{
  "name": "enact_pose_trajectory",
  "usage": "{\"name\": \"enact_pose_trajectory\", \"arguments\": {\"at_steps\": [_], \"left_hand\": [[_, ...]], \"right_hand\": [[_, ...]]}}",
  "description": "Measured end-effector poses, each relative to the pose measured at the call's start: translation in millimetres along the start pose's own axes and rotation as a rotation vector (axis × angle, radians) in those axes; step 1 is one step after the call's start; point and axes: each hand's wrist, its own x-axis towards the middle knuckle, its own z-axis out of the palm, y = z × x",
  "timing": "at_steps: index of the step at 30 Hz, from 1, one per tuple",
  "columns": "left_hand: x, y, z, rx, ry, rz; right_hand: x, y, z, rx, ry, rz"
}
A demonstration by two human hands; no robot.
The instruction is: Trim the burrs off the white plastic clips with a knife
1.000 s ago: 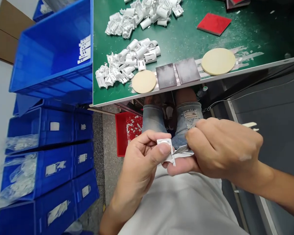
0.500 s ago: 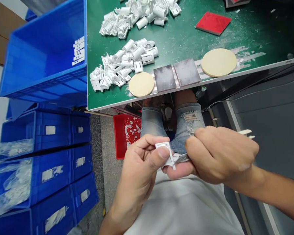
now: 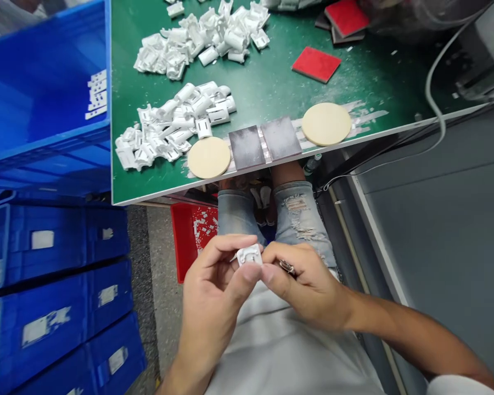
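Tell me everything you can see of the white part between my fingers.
The white part looks like plastic, squarish from here, with raised, curved detail on the face toward the camera. It is held above your lap, pinched in your left hand, thumb at its lower edge. Your right hand is at its right edge. Its far side is hidden.

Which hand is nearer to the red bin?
Left. The left hand is just to the right of the red bin in the view, overlapping its edge; the right hand is farther right.
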Motion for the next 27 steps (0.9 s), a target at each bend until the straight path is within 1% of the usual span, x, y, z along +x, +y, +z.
{"name": "enact_pose_trajectory", "arguments": {"at_steps": [2,3,4,5,6,7,9,11,13,15,20,27], "left_hand": [[3.3,-6.2,-3.5,-0.071,-0.122,-0.032],[5.5,-8.8,-5.1,-0.098,-0.157,-0.033],[8.0,-10.8,-6.4,-0.122,-0.166,-0.025],[10.5,-12.1,-7.3,-0.154,-0.159,-0.018],[12.9,-12.6,-7.8,-0.199,-0.153,-0.024],[15.2,-12.4,-7.9,-0.255,-0.152,-0.049],[18.4,-10.4,-7.3,-0.386,-0.177,-0.128],[19.1,-7.4,-5.9,-0.496,-0.226,-0.2],[17.6,-4.5,-4.7,-0.559,-0.259,-0.236],[15.2,-2.3,-4.2,-0.585,-0.274,-0.263],[11.6,-1.0,-3.8,-0.592,-0.263,-0.303],[11.0,-1.8,0.1,-0.556,-0.235,-0.286]], "right_hand": [[0.3,-0.2,0.2,0.12,-0.031,0.078],[0.1,-0.6,-0.6,0.138,-0.044,0.099],[-0.5,-1.1,-1.9,0.119,-0.043,0.112],[-1.2,-1.5,-3.8,0.058,-0.023,0.108],[-1.9,-1.6,-6.3,-0.046,0.019,0.072],[-2.4,-1.2,-9.1,-0.179,0.079,0.003],[-1.7,1.3,-14.8,-0.482,0.206,-0.211],[1.4,4.4,-18.8,-0.762,0.285,-0.418],[6.1,5.9,-20.1,-0.958,0.312,-0.532],[11.2,4.9,-19.2,-1.069,0.335,-0.594],[18.8,-0.4,-16.9,-1.189,0.383,-0.653],[18.7,1.4,-19.4,-1.247,0.423,-0.628]]}}
